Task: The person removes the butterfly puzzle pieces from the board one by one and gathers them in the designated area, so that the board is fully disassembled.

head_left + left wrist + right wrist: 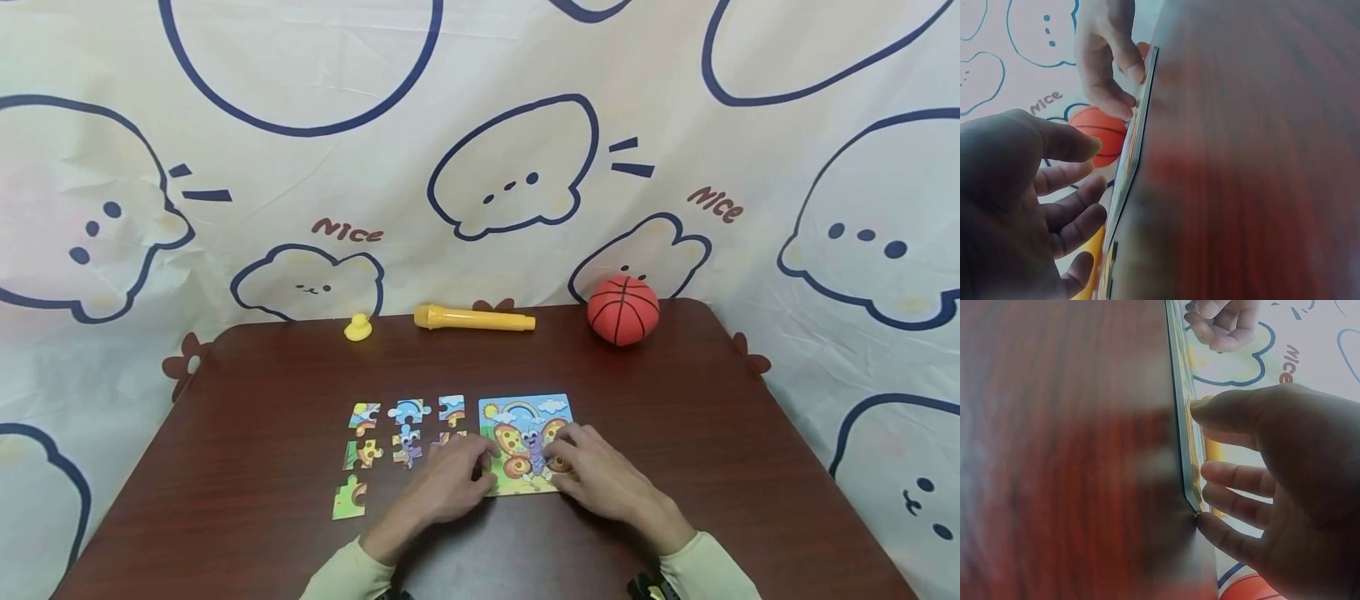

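Observation:
A square puzzle board with a purple butterfly picture lies flat on the table between the two hands. Beside its left edge is my left hand, fingers loosely bent and nothing held; the left wrist view shows them just off the board. My right hand rests its fingertips on the board's right side, and the right wrist view shows those fingers spread along the edge. Several loose jigsaw pieces lie to the left in rough rows, among them a rainbow piece and a green corner piece. The left hand partly hides one piece.
Along the back of the dark wooden table are a yellow toy duck, a yellow microphone-shaped stick and a small red basketball. A printed cloth hangs directly behind the table.

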Available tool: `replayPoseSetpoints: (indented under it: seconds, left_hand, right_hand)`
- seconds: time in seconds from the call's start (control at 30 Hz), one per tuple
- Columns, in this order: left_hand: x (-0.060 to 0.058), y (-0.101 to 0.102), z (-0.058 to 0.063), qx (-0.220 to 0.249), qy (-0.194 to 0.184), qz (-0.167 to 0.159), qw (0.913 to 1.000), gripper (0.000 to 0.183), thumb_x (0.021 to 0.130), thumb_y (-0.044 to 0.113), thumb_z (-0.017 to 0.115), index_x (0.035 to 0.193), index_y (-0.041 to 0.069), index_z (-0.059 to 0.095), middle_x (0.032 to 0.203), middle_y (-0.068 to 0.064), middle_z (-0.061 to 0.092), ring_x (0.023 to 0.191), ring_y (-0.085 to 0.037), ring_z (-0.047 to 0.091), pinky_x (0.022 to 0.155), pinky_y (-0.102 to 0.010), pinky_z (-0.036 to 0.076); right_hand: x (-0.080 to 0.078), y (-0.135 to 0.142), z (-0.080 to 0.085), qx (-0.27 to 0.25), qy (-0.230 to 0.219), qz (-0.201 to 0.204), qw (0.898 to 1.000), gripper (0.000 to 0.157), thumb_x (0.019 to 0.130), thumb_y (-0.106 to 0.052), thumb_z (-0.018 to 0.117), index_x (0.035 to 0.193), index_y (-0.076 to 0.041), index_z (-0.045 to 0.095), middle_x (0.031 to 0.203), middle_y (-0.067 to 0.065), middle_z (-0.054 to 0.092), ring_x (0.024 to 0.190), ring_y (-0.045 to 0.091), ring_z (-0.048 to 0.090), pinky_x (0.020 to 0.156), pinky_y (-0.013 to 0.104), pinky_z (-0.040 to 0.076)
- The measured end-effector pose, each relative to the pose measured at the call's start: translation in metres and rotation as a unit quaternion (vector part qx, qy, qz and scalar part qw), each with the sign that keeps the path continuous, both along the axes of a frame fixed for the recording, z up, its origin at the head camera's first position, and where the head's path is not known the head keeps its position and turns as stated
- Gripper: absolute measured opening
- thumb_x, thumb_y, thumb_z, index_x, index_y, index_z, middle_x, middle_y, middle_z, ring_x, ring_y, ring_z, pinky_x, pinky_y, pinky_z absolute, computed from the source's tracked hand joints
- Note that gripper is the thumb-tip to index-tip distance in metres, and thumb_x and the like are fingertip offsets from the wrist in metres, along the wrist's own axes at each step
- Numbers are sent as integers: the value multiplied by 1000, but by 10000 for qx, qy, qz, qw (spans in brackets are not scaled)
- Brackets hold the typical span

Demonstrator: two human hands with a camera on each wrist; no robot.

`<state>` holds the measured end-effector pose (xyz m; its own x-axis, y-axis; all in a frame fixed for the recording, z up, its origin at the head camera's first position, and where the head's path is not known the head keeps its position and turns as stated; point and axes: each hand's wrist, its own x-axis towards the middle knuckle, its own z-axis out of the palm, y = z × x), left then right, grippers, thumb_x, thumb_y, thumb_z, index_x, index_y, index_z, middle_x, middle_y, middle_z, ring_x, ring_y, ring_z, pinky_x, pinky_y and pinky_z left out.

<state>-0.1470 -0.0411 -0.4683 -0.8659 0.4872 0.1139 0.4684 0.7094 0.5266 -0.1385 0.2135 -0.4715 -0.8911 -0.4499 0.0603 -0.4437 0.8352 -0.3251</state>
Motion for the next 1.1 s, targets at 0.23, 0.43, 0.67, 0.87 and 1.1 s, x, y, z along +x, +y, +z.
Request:
replayPoseSetpoints:
  seconds: [0.23, 0.43, 0.67, 0.87, 1.1]
  left_hand:
    - [-1, 17, -2, -319, -121, -85, 9994, 20, 83, 26, 66, 103, 24, 65, 93, 10, 61, 91, -10, 50, 81, -37, 32]
    - [-2, 28, -1, -515, -1, -16, 9987, 21, 83, 29, 67, 104, 26, 66, 91, 9, 60, 88, -11, 46, 77, -34, 27]
    - [-2, 33, -2, -779, 5, 134, 9969, 32, 77, 33, 69, 108, 25, 68, 95, 9, 58, 92, -13, 47, 76, -35, 27]
    - [-3, 35, -5, -694, -94, 269, 9972, 28, 76, 34, 72, 102, 23, 68, 94, 10, 58, 91, -13, 47, 75, -35, 25]
    - [-6, 36, -7, -646, -151, 368, 9971, 27, 76, 38, 74, 97, 22, 65, 88, 12, 55, 91, -13, 48, 75, -35, 26]
  right_hand:
    - [-1, 3, 0, -12, 249, -293, 9993, 21, 84, -29, 72, 105, -23, 70, 101, -6, 52, 94, 14, 45, 81, 34, 44]
    - [-2, 3, 0, 151, 161, -531, 9983, 25, 83, -30, 74, 105, -18, 70, 101, -3, 53, 94, 16, 48, 82, 35, 46]
    - [-2, 2, 1, 154, -151, -825, 9964, 28, 81, -30, 77, 101, -12, 67, 101, -1, 53, 92, 16, 49, 79, 35, 45]
    - [-2, 3, 2, 84, -225, -875, 9959, 23, 80, -31, 78, 92, -17, 64, 96, -4, 50, 87, 13, 46, 76, 33, 43]
    - [-3, 4, 1, 200, -173, -868, 9959, 24, 80, -33, 78, 92, -18, 64, 96, -5, 49, 85, 12, 45, 74, 31, 42]
